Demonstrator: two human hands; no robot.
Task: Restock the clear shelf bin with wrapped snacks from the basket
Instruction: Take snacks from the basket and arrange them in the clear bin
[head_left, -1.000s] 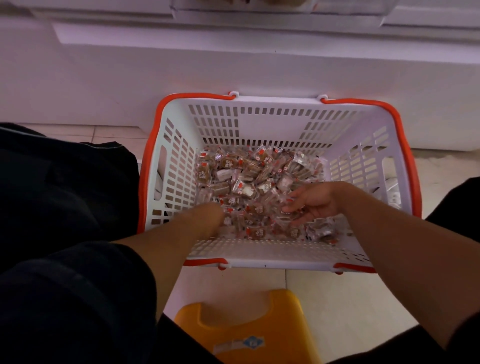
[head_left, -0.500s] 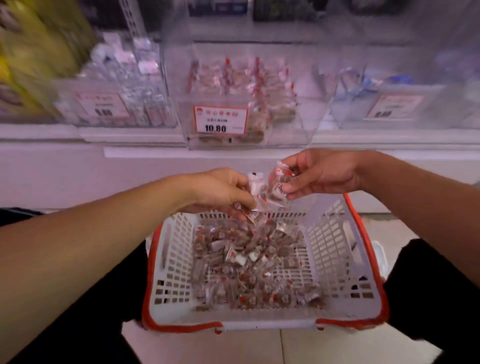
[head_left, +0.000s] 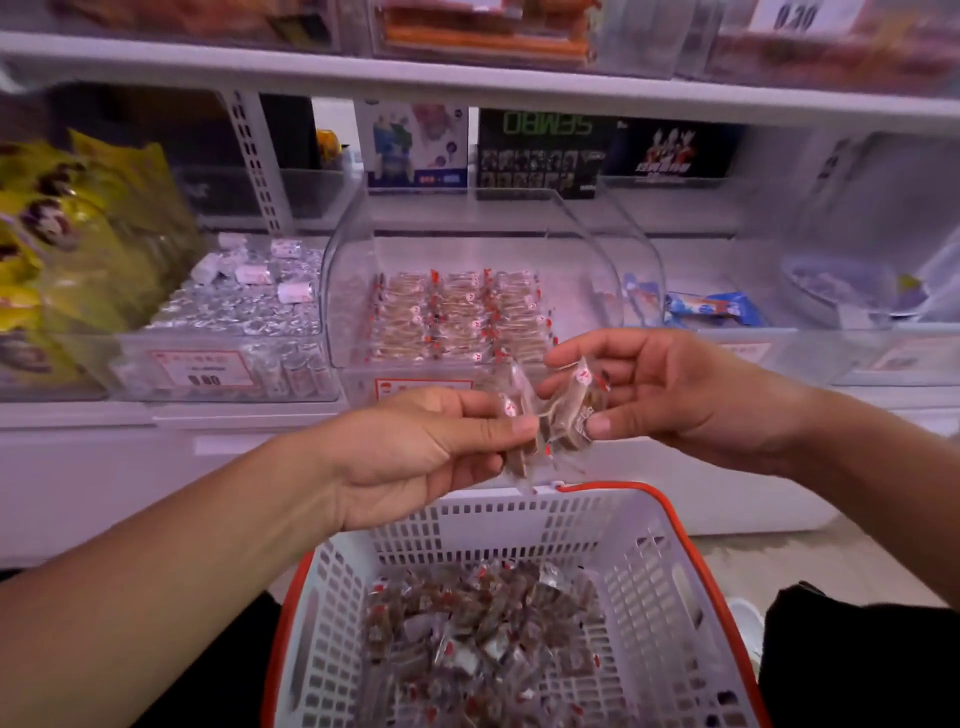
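My left hand (head_left: 421, 447) and my right hand (head_left: 670, 395) meet above the basket, each pinching clear-wrapped brown snacks (head_left: 545, 421) with red marks. They hover just in front of the clear shelf bin (head_left: 353, 270), which holds neat rows of the same wrapped snacks (head_left: 457, 317). Below, the white basket with an orange rim (head_left: 649, 551) sits on the floor, holding a loose pile of wrapped snacks (head_left: 483, 639).
To the left of the clear bin stands a bin of silver-wrapped sweets (head_left: 244, 301), with yellow bags (head_left: 78, 234) beyond it. A bin with blue packets (head_left: 711, 306) is on the right. Boxed goods (head_left: 540, 150) line the shelf behind. My dark-clothed knees flank the basket.
Both hands came up out of the basket with snacks and rose toward the bin. The view tilted up from the basket to the shelves.
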